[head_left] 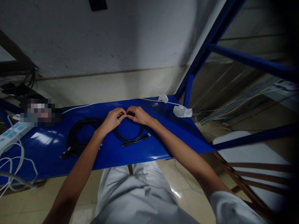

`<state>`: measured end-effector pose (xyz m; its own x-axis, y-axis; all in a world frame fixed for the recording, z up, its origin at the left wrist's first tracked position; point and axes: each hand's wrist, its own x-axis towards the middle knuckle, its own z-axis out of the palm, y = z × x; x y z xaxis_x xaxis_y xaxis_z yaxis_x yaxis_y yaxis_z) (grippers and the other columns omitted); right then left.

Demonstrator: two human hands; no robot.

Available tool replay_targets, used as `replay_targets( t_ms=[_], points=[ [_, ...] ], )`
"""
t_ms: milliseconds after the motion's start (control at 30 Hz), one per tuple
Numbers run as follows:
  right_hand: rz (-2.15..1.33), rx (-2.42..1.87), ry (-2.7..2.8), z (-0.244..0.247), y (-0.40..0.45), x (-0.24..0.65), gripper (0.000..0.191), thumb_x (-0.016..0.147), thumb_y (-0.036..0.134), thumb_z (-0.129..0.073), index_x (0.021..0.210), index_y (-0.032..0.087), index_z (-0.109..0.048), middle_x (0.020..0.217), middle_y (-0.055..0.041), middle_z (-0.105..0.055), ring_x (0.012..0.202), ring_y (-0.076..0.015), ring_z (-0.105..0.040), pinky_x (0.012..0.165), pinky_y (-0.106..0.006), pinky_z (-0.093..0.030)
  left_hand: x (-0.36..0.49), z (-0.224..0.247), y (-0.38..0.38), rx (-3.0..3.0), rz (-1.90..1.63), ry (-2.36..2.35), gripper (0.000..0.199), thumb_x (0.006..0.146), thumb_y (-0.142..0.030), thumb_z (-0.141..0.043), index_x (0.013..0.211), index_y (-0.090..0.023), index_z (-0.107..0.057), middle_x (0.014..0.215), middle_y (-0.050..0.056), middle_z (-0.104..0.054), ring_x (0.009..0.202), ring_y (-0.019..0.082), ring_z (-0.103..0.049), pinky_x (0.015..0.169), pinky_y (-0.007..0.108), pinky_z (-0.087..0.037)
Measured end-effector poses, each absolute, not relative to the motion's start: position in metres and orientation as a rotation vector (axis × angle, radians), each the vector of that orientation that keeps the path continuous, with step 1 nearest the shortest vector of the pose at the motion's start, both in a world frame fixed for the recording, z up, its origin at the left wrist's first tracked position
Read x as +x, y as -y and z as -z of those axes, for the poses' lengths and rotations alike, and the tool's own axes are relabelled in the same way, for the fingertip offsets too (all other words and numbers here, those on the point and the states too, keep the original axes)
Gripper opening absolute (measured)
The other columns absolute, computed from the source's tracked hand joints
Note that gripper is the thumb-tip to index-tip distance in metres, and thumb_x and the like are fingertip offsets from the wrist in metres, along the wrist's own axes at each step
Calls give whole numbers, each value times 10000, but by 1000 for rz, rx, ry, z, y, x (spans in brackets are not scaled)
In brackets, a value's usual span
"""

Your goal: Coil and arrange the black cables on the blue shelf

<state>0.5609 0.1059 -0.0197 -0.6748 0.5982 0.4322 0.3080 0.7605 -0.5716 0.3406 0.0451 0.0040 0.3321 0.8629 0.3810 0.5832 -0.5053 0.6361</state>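
A thin black cable (pixel 129 141) lies in a round coil on the blue table, its two plug ends at the near side. My left hand (pixel 114 118) pinches the far side of this coil. Close beside it, my right hand (pixel 138 115) is closed on the same stretch, the fingertips of both hands nearly touching. Something dark shows between the fingers, but I cannot make out whether it is a tie or only cable. Left of my left forearm rests a thicker coil of black cable (pixel 73 137), partly covered by that arm.
The blue table (pixel 158 146) stands against a wall. A white power strip (pixel 14 133) with loose white cords is at the left. Crumpled white pieces (pixel 182 111) lie at the far right beside a white cable. A blue metal frame (pixel 188 90) rises there, and a wooden chair (pixel 259 168) stands right.
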Motion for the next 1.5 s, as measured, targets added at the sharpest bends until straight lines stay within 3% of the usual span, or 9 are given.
replay_targets(
  t_ms=[133, 367, 567, 700, 933, 1167, 1500],
  points=[
    [-621, -695, 2326, 19, -105, 561, 170, 1038, 341, -717, 1076, 176, -739, 1116, -104, -758, 998, -240, -692, 920, -341, -499, 340, -5, -45, 2233, -993, -1268, 114, 1030, -314, -695, 989, -213, -728, 1002, 68, -727, 914, 207, -720, 846, 342, -599],
    [-840, -706, 2248, 18, -105, 561, 174, 1001, 283, -725, 1126, 172, -676, 988, -49, -764, 866, -204, -709, 798, -305, -482, 340, -3, -46, 2232, -981, -1281, 114, 1041, -299, -664, 996, -212, -722, 1005, 69, -744, 922, 218, -732, 852, 349, -590],
    [-955, -729, 2205, 18, -102, 559, 343, 872, 247, -840, 1121, 194, -610, 952, -23, -759, 874, -213, -732, 794, -302, -499, 341, -3, -45, 2186, -990, -1293, 106, 1030, -305, -671, 990, -220, -720, 1008, 67, -778, 937, 227, -753, 862, 350, -601],
    [-824, -750, 2280, 20, -101, 558, 413, 851, 287, -882, 1138, 196, -600, 970, -32, -740, 865, -218, -709, 773, -297, -486, 343, -4, -44, 2178, -987, -1301, 114, 1031, -317, -666, 996, -223, -719, 1002, 67, -783, 941, 232, -757, 862, 352, -606],
    [-609, -741, 2397, 18, -98, 560, 240, 962, 162, -692, 1189, 189, -617, 1058, -71, -746, 908, -221, -681, 803, -297, -455, 342, -5, -44, 2185, -960, -1289, 111, 1039, -310, -653, 990, -228, -711, 998, 56, -781, 938, 228, -754, 860, 341, -592],
    [-555, -642, 2497, 10, -100, 568, 115, 1088, 261, -600, 1168, 189, -642, 987, -67, -729, 832, -205, -645, 770, -296, -423, 335, 2, -48, 2307, -861, -1320, 83, 1045, -269, -624, 1049, -248, -704, 997, 49, -773, 916, 235, -728, 869, 361, -549],
    [-707, -587, 2349, 14, -108, 566, 108, 1041, 247, -629, 1062, 186, -716, 1064, -83, -753, 961, -228, -671, 914, -349, -502, 332, 9, -51, 2356, -821, -1351, 86, 1050, -240, -603, 1071, -259, -685, 1020, 64, -742, 1015, 272, -704, 918, 402, -549]
  ],
)
